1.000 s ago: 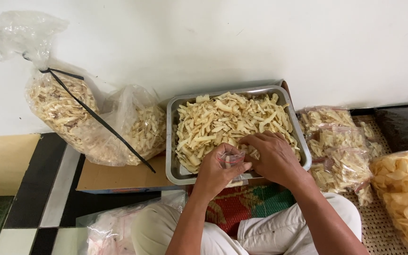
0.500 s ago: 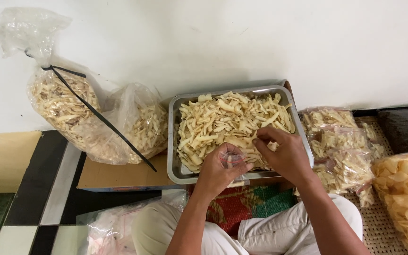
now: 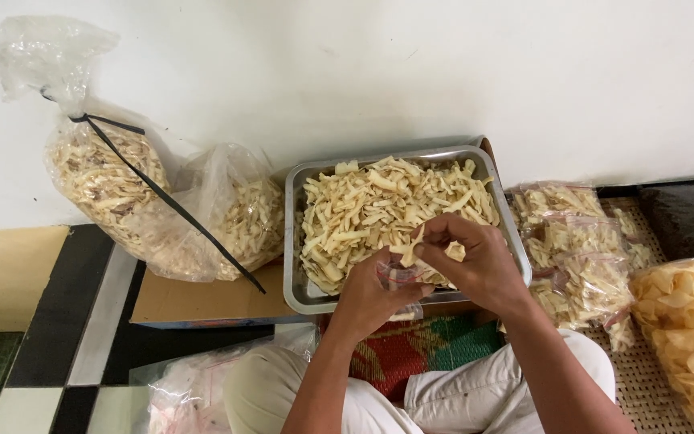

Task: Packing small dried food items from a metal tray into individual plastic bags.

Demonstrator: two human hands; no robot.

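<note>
Pinching a few pale yellow chip strips (image 3: 413,245) between its fingertips, the right hand (image 3: 475,261) is closed on them just above the near edge of a metal tray (image 3: 299,296). The left hand (image 3: 375,293) sits right beside it, curled shut around the mouth of a small clear plastic bag (image 3: 399,277), which hangs at the tray's front rim, directly below the pinched strips.

The rectangular tray is heaped with the same flat strips and rests on a brown cardboard box (image 3: 202,301) against the white wall. To the tray's left leans a large clear sack (image 3: 114,185) full of strips, its neck cinched with a black tie; a second bulging clear bag (image 3: 242,213) lies between that sack and the tray. To the right, small filled packets (image 3: 576,249) are piled touching one another on a woven mat, and at the far right edge sits a big bag of rounder, golden chips (image 3: 688,329). Another clear bag (image 3: 190,390) lies by the person's left knee on the black-and-white tiled floor.
</note>
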